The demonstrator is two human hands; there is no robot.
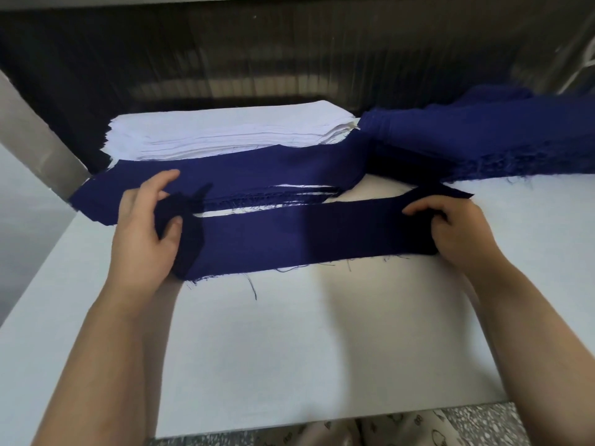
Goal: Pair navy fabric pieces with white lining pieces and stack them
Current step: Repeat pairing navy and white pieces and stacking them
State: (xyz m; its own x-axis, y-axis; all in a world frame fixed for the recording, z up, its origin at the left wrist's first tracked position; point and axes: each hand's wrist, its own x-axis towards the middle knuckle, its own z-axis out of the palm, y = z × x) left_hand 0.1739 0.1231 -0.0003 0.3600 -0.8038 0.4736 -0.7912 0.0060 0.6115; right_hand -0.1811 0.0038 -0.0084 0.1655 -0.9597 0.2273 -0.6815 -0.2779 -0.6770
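A long navy fabric strip [306,233] is stretched flat between my hands just above the white table [322,333]. My left hand [145,226] grips its left end, thumb over the folded edge. My right hand [450,226] pinches its right end with curled fingers. Just behind the strip lies a stack of paired navy and white pieces [244,175], frayed edges facing me. A thick pile of white lining pieces [225,130] sits behind that stack. A heap of navy pieces [483,136] lies at the back right.
A grey metal post [35,136] slants along the table's left side. A dark ribbed wall [289,59] closes off the back. The table's front edge [322,423] runs near my body, with speckled floor below it.
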